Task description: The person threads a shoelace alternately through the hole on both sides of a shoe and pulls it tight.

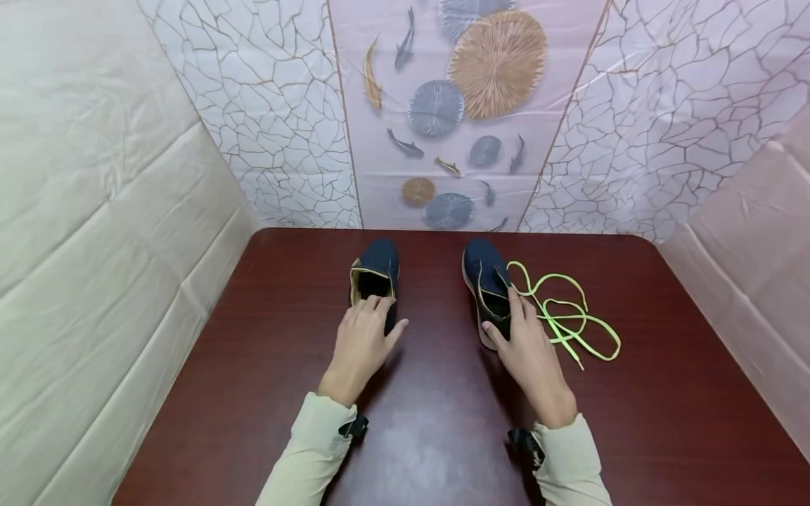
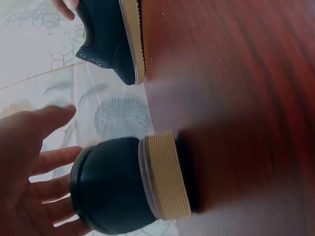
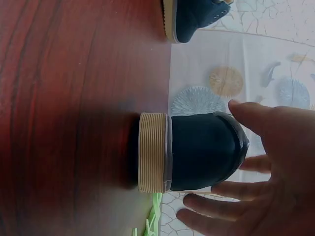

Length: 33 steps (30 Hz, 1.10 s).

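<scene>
Two dark blue low shoes with tan soles stand upright on the table, toes pointing away. My left hand (image 1: 362, 341) is over the heel of the left shoe (image 1: 381, 256), its fingers extended at the opening and the thumb held out to the side. In the left wrist view, that shoe's heel (image 2: 113, 187) partly hides the fingertips. Over the right shoe (image 1: 482, 258) is my right hand (image 1: 530, 355), fingers stretched along its right side and thumb by the heel collar. The right wrist view shows its thumb near the heel's rim (image 3: 206, 152); contact is unclear.
A loose neon yellow-green shoelace (image 1: 572, 316) lies looped on the table, right of the right shoe. The dark red-brown table (image 1: 436, 393) ends at a patterned backdrop (image 1: 443, 161), with pale padded panels (image 1: 114, 211) on both sides.
</scene>
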Motion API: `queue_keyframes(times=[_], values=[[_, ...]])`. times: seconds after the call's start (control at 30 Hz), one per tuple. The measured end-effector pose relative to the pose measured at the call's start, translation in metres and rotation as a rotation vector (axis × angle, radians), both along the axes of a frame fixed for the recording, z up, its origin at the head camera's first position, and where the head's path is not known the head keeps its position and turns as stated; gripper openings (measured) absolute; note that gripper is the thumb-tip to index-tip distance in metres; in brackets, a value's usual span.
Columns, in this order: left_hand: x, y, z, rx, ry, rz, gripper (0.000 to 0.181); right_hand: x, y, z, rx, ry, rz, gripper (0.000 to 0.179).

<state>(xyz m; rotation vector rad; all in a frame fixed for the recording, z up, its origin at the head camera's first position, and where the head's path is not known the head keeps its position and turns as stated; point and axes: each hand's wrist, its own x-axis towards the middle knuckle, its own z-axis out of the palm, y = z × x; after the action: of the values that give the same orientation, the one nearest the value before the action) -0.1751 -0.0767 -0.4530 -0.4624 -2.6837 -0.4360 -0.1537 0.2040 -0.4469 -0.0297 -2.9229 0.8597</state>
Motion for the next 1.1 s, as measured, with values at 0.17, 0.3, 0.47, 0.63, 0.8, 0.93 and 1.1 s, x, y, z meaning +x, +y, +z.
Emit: queue_keyframes(times=[0.17,0.3,0.47,0.63,0.8,0.93,1.1], values=[[-0.002,0.013,-0.003,0.065,0.101,-0.082,0.031,-0.002,0.000,0.000,-0.093,0.033,-0.058,0.082],[-0.003,0.025,-0.009,0.083,0.159,-0.179,0.022,-0.002,0.001,-0.001,-0.129,0.021,-0.102,0.084],[-0.003,0.033,-0.011,0.076,0.157,-0.226,0.020,-0.004,-0.002,-0.001,-0.202,-0.019,-0.115,0.084],[-0.004,0.041,-0.009,0.067,0.070,-0.261,0.024,-0.009,0.001,-0.001,-0.277,-0.033,-0.141,0.079],[-0.002,0.051,-0.008,0.134,-0.167,-0.255,0.039,-0.021,0.012,0.000,-0.306,-0.070,-0.132,0.075],[-0.005,0.058,-0.007,0.269,-0.374,-0.231,0.052,-0.039,0.022,0.007,-0.298,-0.144,-0.071,0.075],[-0.007,0.065,-0.014,0.529,-0.574,-0.269,0.061,-0.055,0.029,0.014,-0.325,-0.234,0.018,0.076]])
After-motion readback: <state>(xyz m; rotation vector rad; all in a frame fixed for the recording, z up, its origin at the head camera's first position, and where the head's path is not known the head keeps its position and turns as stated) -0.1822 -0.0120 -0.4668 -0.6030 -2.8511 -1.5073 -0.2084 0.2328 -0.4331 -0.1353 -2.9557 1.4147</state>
